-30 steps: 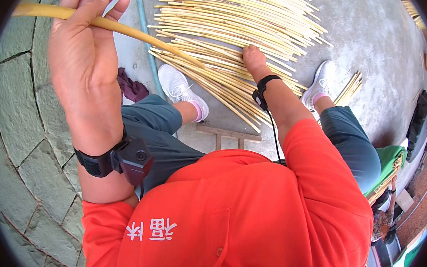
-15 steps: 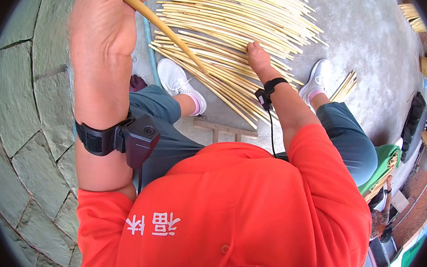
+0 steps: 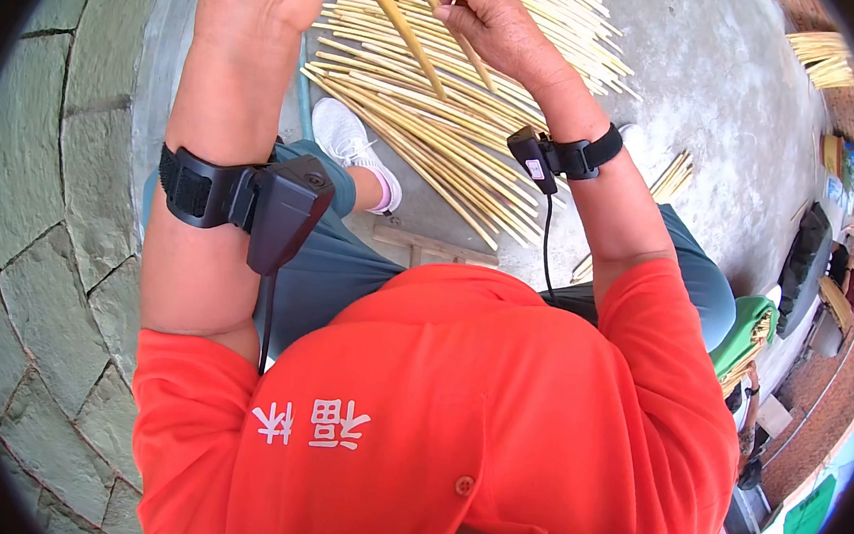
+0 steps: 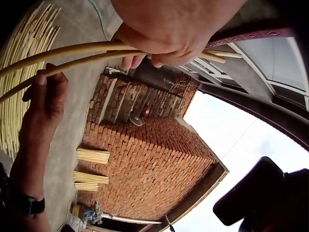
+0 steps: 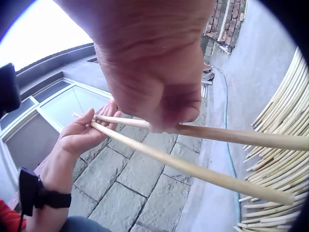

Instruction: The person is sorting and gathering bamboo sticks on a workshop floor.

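Pairing up, apparently: the left hand (image 5: 80, 137) grips two canes (image 5: 193, 167) near one end, above the spread canes (image 3: 427, 139), while the right hand (image 3: 503, 32) pinches one farther along. Next, the ends probably need evening up.

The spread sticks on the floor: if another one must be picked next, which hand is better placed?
Probably the right hand: it is nearer the spread sticks and pinches only one stick, which the left hand also holds. The left hand is farther away and holds a second stick.
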A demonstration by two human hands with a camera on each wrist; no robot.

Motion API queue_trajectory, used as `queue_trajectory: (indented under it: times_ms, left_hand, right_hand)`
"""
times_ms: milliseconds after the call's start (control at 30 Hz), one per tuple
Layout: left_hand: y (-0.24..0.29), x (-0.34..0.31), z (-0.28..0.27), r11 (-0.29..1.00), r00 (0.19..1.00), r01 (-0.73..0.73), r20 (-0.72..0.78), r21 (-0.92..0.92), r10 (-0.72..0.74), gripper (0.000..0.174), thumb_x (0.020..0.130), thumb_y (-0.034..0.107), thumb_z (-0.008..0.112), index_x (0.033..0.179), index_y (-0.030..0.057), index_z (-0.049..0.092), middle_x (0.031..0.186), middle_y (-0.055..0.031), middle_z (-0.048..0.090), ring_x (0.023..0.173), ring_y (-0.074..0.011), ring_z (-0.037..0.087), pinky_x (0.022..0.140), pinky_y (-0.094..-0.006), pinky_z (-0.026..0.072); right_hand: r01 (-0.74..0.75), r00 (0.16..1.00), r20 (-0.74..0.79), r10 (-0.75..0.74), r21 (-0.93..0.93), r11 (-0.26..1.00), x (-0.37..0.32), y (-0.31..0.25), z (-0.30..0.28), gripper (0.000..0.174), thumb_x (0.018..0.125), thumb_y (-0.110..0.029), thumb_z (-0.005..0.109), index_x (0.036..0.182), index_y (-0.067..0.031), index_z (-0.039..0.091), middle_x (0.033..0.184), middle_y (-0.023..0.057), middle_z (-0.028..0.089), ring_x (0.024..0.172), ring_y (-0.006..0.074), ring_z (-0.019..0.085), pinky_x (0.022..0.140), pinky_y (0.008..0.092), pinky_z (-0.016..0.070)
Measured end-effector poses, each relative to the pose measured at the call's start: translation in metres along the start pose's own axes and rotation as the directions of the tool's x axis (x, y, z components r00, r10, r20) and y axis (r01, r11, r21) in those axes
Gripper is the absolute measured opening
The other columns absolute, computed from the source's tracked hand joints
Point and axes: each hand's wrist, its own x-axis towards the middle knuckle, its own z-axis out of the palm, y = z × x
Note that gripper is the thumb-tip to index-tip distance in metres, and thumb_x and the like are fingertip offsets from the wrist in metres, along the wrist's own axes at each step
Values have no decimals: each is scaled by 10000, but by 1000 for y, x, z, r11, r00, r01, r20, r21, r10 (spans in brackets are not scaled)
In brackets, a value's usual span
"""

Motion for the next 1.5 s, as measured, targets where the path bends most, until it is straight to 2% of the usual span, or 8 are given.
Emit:
queue_trajectory:
  times_ms: [167, 233, 367, 733, 933, 1000, 1300, 1500]
  left_hand:
    - [14, 10, -28, 979, 983, -185, 36, 89, 182, 176, 848, 86, 527, 1009, 16, 510, 692, -36, 514, 600, -115, 497, 574, -210, 420]
    - [21, 12, -30, 966, 972, -227, -27, 124, 232, 174, 847, 84, 530, 1006, 16, 512, 682, -31, 504, 588, -106, 479, 561, -205, 411]
    - [22, 9, -24, 941, 943, -271, -140, 203, 302, 177, 848, 81, 531, 1009, 10, 509, 676, -22, 492, 573, -99, 456, 545, -205, 394]
    - [7, 14, -20, 927, 923, -311, -166, 210, 347, 200, 844, 67, 531, 1030, 3, 500, 708, -28, 511, 610, -98, 472, 584, -212, 397]
    - [15, 33, -54, 956, 953, -149, -220, 253, 207, 214, 875, 41, 488, 1065, -57, 507, 942, -174, 594, 776, -158, 551, 835, -350, 458]
    - [15, 31, -52, 955, 956, -159, -204, 248, 212, 213, 879, 45, 484, 1064, -58, 504, 917, -167, 597, 748, -149, 541, 830, -347, 459]
    - [10, 30, -43, 957, 956, -106, -237, 269, 173, 215, 879, 41, 480, 1068, -63, 493, 939, -169, 592, 781, -155, 540, 846, -341, 442]
    - [12, 24, -38, 966, 964, -69, -233, 249, 129, 217, 885, 58, 480, 1073, -51, 495, 947, -151, 586, 786, -147, 524, 848, -335, 433]
  right_hand:
    - [-368, 928, 67, 365, 303, 879, -10, 28, 26, 193, 842, -179, 544, 985, -60, 593, 879, 112, 609, 800, 264, 578, 733, 327, 463]
    - [-425, 904, -57, 423, -43, 904, -31, 81, 47, 244, 833, -216, 551, 1016, -59, 588, 892, 123, 617, 841, 297, 583, 772, 363, 460]
    - [-595, 726, 87, 682, -417, 687, -90, 157, 69, 416, 814, -259, 556, 1186, -86, 489, 1180, 167, 498, 1082, 314, 479, 891, 380, 415]
    - [-506, 420, 278, 864, -719, 477, -149, 144, 106, 609, 849, -502, 415, 1371, -261, 215, 1452, 138, 57, 1334, 328, 68, 979, 620, 164]
    - [-483, 523, 274, 807, -685, 546, -163, 147, 112, 580, 865, -418, 438, 1342, -138, 265, 1419, 170, 176, 1319, 329, 139, 979, 577, 212]
    - [-512, 687, 114, 717, -625, 590, -149, 169, 101, 525, 856, -346, 474, 1295, -97, 328, 1381, 183, 244, 1291, 329, 204, 982, 511, 263]
    - [-506, 580, 230, 781, -650, 567, -131, 186, 98, 498, 847, -294, 486, 1271, -71, 349, 1364, 180, 272, 1269, 323, 248, 992, 453, 287]
    - [-472, 711, 94, 697, -671, 572, -143, 185, 114, 398, 828, -226, 513, 1182, -72, 417, 1242, 177, 411, 1178, 330, 379, 930, 414, 375]
